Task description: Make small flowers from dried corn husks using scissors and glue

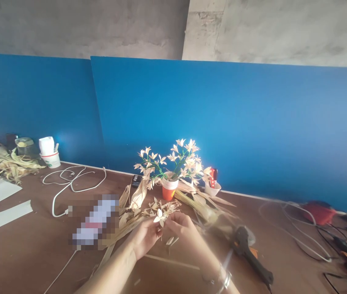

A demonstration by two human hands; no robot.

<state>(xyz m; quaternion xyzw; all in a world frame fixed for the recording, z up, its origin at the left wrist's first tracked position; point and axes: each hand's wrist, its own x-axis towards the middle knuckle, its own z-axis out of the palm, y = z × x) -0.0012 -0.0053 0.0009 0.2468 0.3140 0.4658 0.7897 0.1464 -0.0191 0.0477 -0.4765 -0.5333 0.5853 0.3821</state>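
A small cream flower of pointed corn-husk petals [160, 217] is held up between my two hands. My left hand [145, 237] is closed, thumb and fingers pinched just under the flower. From the other side my right hand [182, 225] comes close to the petals, its fingers pinched together; what is in its fingertips is hidden. Behind my hands lie many loose cut husk petals [173, 206]. Beyond them, an orange and white paper cup [169, 190] holds a bunch of similar husk flowers [188, 160] on green stems.
Dried corn husks [205, 208] spread around the cup. To the right lies a black glue gun [250, 255]; more cables and tools are at the far right. A power strip [95, 224], its image pixelated, and a white cable [66, 190] lie left. A blue partition [222, 122] stands behind.
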